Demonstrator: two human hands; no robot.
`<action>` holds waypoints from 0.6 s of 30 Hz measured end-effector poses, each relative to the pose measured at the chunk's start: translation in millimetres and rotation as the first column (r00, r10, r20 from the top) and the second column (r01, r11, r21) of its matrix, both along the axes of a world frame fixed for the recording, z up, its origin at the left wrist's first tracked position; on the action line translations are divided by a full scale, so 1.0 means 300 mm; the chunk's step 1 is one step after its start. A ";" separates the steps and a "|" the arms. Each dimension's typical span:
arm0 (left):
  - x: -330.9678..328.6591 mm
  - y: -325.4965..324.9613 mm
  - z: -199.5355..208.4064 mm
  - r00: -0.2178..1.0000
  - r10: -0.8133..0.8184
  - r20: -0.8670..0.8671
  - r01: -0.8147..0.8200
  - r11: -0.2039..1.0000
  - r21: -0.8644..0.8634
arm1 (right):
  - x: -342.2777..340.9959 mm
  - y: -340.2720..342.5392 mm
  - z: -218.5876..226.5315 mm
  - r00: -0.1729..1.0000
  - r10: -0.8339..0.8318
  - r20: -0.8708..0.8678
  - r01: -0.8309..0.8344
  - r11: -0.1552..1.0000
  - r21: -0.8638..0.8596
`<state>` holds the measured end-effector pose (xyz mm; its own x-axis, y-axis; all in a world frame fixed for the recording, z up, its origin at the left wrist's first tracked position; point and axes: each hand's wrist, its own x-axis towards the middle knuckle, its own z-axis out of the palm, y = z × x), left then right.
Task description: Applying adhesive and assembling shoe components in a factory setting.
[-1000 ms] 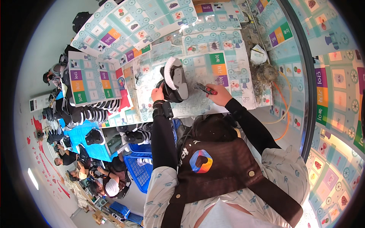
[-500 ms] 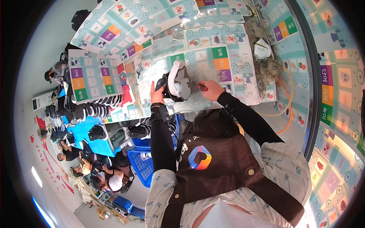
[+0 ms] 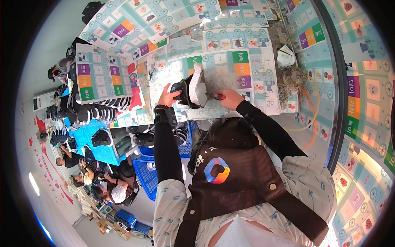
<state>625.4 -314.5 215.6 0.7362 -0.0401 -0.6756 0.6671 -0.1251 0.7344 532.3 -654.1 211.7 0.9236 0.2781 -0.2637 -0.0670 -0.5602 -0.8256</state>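
My left hand (image 3: 168,97) is closed round the black upper of a shoe (image 3: 198,88), toward its left side. The shoe is tilted on its side above the table, its ribbed white sidewall and grey sole turned to the right. In my right hand (image 3: 230,100) is a short hand tool (image 3: 217,96) with a red and dark handle; its exact kind is too small to make out. The tool's dark tip points left at the grey sole, close to it; whether they touch I cannot tell.
The worktable (image 3: 263,99) is covered with patterned sheets, smudged with dark dust. Shoes (image 3: 98,113) are stacked at the left, near a blue table (image 3: 88,142). Blue crates (image 3: 147,179) stand below. A hose (image 3: 314,111) hangs at the right. Several people (image 3: 117,189) work at the lower left.
The shoe has turned, so its sole now faces more to the right and shows narrower. My left hand has shifted slightly left with it. My right hand keeps the tool near the sole.
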 end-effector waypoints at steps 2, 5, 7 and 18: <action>0.020 0.094 -0.043 0.997 -0.028 -0.071 0.018 0.990 -0.137 | -0.014 0.022 0.010 1.000 0.019 0.010 -0.019 0.998 0.055; 0.028 0.311 -0.085 0.821 -0.564 0.093 0.553 0.825 0.118 | -0.017 0.085 0.068 0.998 -0.062 0.031 0.059 0.995 0.080; 0.075 0.163 -0.103 0.882 -0.471 0.006 0.471 0.882 -0.015 | -0.006 0.025 0.053 0.998 -0.068 0.001 0.068 0.998 0.013; 0.118 0.080 -0.300 0.963 -0.172 -0.209 0.084 0.924 -0.373 | -0.044 -0.041 0.088 0.992 -0.063 -0.106 0.069 0.996 0.058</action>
